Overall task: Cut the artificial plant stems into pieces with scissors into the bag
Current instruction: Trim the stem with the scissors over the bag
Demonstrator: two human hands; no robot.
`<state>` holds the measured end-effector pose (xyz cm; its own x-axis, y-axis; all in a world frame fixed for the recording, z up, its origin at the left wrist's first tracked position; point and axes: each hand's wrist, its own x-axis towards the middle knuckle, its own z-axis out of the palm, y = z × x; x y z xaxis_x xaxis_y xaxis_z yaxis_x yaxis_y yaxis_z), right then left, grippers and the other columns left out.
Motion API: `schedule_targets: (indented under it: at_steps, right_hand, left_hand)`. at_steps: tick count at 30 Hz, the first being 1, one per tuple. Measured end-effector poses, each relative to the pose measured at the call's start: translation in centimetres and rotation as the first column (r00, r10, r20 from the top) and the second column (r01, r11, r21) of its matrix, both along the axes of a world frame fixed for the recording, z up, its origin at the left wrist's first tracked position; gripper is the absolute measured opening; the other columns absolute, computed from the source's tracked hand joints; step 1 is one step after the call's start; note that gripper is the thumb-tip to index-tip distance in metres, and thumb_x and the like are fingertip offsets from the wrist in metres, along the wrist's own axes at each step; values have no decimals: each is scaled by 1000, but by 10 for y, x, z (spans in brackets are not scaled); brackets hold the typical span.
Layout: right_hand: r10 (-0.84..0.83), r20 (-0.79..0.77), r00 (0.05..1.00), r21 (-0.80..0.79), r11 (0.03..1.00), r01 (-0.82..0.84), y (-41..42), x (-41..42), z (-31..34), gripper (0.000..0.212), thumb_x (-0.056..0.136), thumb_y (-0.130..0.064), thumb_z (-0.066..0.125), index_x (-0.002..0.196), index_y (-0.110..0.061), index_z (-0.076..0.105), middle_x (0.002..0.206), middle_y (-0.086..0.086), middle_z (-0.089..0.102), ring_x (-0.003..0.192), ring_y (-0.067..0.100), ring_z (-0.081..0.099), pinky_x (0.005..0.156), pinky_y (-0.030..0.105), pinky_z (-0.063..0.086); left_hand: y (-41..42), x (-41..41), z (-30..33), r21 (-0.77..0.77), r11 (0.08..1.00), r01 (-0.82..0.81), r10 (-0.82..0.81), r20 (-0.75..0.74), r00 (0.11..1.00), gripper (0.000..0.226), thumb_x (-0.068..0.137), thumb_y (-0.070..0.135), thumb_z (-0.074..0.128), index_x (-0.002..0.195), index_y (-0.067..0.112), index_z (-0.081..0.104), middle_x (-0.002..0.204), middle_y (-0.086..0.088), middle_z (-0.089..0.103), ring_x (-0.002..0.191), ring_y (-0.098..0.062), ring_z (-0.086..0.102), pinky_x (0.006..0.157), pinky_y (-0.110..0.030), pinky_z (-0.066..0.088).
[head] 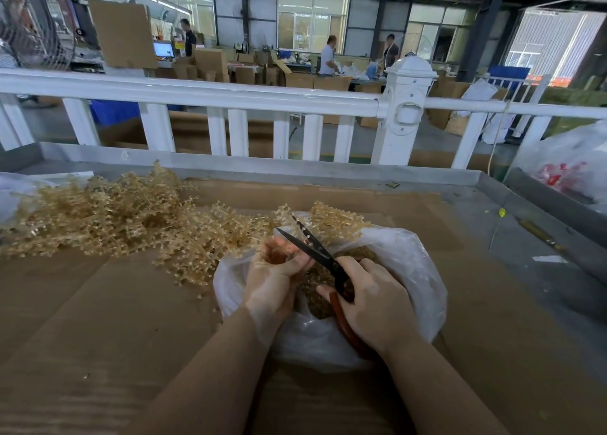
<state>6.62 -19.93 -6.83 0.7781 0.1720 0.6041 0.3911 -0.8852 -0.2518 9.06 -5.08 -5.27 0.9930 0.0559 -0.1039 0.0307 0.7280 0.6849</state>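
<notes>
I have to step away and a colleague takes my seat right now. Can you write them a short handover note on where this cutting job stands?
Right hand grips the red-handled scissors, blades open above the bag.
Left hand holds a stem piece over the mouth of the clear plastic bag, close to the blades.
Done: the bag already holds a heap of cut pieces.
Left: a large pile of uncut stems lies on the cardboard to the left, and a few sprigs lie behind the bag.
</notes>
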Motion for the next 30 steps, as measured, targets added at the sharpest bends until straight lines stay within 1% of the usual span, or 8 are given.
schedule_targets:
  at_steps: [2,5,7,12,17,21,25,30]
  right_hand:
    - [4,2,1000,-4,1000,-4,0,0,1,36,81,-45,68,106,-19,65,85,-1,65,78,17,63,68,21,42]
    - [15,9,1000,-4,1000,-15,0,-2,2,37,82,-46,66,107,-19,65,86,0,65,80,18,62,69,24,47]
    - [17,17,1000,-8,1000,-17,0,-3,2,39,81,-45,66,109,-18,65,89,2,66,82,20,62,69,28,50]
    - [16,0,1000,-22,1000,-16,1,-4,3,41,81,-44,68,112,-17,64,94,4,66,86,23,62,72,30,50]
    - [30,-7,1000,3,1000,-30,1,-5,4,40,82,-45,66,112,-17,64,96,4,66,89,22,62,76,32,51]
    - [25,-3,1000,7,1000,-25,1,-5,4,38,83,-44,66,110,-17,65,94,3,66,87,21,62,75,31,51]
    - [24,-14,1000,8,1000,-24,2,-5,5,39,84,-44,65,112,-18,64,96,2,66,89,20,62,77,30,51]
    - [25,-25,999,3,1000,-25,2,-4,5,38,85,-43,65,113,-18,63,96,2,66,89,18,62,76,28,50]
  left_hand:
    - [0,0,0,-11,1000,-2,2,3,1000,24,78,-21,53,92,-2,58,80,-14,69,72,-21,71,68,-27,60]
    - [-1,-1,1,-35,999,-21,20,-8,1000,37,80,-20,52,113,-2,55,87,-17,66,73,-22,70,63,-25,59]
    - [0,0,2,-67,996,-58,57,-24,998,41,82,-20,51,116,2,52,87,-16,64,71,-21,69,58,-24,58]
    - [2,1,3,-104,991,-82,73,-82,994,24,85,-18,48,95,2,55,86,-14,63,76,-21,66,53,-20,55]
    - [2,1,2,-58,998,-33,31,-35,999,25,83,-18,50,96,3,55,91,-15,64,83,-24,65,68,-26,59]
    - [2,-1,3,-6,1000,-21,21,-19,1000,27,81,-20,51,98,0,56,89,-15,64,79,-22,67,67,-25,59]
    - [0,-2,3,-9,999,-31,31,-9,999,28,80,-23,50,85,4,55,77,-11,66,68,-19,69,60,-23,58]
    - [0,-4,3,9,1000,4,-4,-1,1000,22,78,-21,53,82,0,59,66,-8,71,64,-18,71,54,-22,55]
